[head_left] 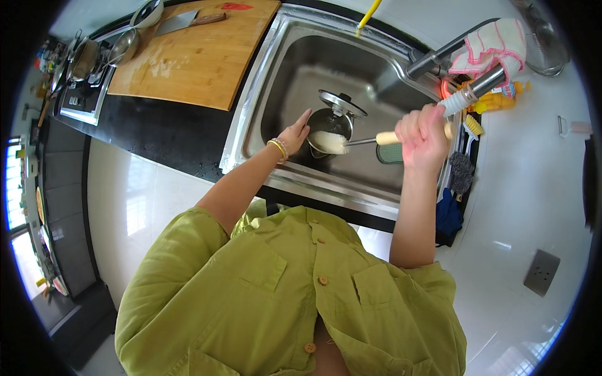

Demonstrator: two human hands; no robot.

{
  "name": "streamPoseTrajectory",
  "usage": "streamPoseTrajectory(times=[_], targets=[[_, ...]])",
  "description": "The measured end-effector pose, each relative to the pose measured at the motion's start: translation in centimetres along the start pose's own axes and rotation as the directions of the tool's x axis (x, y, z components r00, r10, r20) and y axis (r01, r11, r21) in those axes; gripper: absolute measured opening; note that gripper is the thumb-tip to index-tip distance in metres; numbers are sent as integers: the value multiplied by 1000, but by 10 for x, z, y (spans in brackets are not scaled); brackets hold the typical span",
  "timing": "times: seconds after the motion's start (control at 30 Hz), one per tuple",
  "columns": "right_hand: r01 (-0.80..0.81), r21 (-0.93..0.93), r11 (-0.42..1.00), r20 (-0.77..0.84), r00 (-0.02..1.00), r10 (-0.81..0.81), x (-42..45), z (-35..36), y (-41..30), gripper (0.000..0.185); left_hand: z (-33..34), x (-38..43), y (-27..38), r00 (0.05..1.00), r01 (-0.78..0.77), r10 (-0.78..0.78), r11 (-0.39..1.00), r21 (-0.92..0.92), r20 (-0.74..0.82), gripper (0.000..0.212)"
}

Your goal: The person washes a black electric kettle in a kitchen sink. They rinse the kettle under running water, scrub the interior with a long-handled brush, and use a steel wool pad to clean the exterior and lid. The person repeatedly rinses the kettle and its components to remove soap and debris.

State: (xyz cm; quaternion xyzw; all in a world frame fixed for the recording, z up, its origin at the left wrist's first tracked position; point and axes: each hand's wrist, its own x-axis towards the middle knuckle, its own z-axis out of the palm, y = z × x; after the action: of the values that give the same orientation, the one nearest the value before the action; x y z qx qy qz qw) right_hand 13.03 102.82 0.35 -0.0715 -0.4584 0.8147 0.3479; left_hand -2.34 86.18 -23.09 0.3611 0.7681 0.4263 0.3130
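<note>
A metal pot (pixel 331 121) with its lid (pixel 342 103) tilted up at the far side stands in a stainless steel sink (pixel 301 77). My left hand (pixel 296 134), with bracelets at the wrist, rests against the pot's left side; I cannot tell whether it grips the wall. My right hand (pixel 423 136) is closed around the wooden handle of a bottle brush (pixel 388 138). The brush's white bristle head lies at the pot's mouth, over its near rim. A green scouring pad (pixel 390 153) lies on the sink floor, left of my right forearm and partly hidden.
Left of the sink lies a wooden cutting board (pixel 197 61) with a cleaver (pixel 188 22). The faucet (pixel 484 84) reaches in from the right, close to my right hand, with a striped cloth (pixel 494 44) over it. Brushes and bottles line the sink's right side.
</note>
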Motion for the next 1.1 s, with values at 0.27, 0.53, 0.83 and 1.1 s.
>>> streamPoseTrajectory(times=[0.27, 0.53, 0.83, 1.1], targets=[[-33, -63, 997, -277, 961, 14, -13, -33, 66, 40, -1, 19, -6, 995, 5, -14, 995, -98, -97, 39], [46, -15, 999, 32, 998, -45, -28, -21, 19, 36, 6, -35, 20, 975, 190, -198, 978, -84, -100, 46], [-28, 63, 998, -299, 953, 45, -1, -22, 56, 35, 19, -42, 40, 955, 275, -276, 961, -21, -109, 53], [201, 64, 977, -219, 958, -183, -5, 4, 20, 36, 22, -44, 41, 952, 284, -255, 943, 176, -171, 53]])
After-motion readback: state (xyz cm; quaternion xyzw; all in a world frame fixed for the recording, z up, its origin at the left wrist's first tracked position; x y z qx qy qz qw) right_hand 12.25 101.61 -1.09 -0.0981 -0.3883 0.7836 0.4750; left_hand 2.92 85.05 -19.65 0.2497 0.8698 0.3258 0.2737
